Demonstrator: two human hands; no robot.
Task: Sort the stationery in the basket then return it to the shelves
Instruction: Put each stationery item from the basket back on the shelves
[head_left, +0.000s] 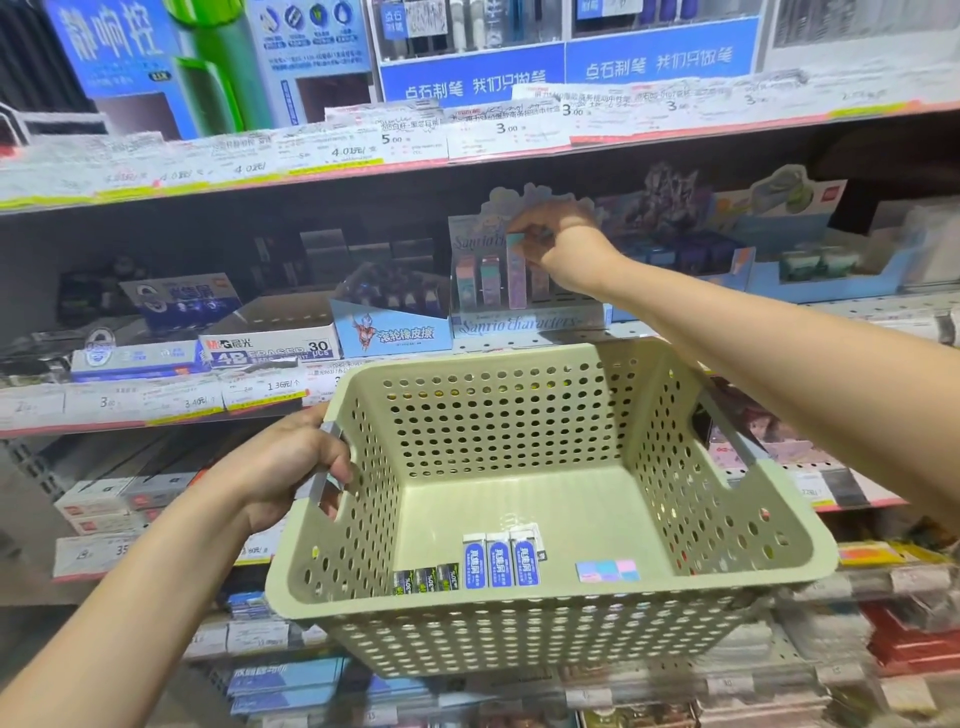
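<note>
While left hand (291, 462) grips basket (571, 597) handle, right hand (558, 234) fingers pinch upright eraser (517, 270) directly above its display box (524, 325) slot.

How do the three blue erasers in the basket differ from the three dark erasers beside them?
The blue erasers have blue sleeves with white ends; the dark erasers have blackish wrappers with greenish print. The blue erasers look clearly larger than the dark erasers. The blue erasers lie nearer the middle of the basket floor, the dark erasers to their left. Both groups lie side by side in a row of three, against the basket's near wall.
</note>
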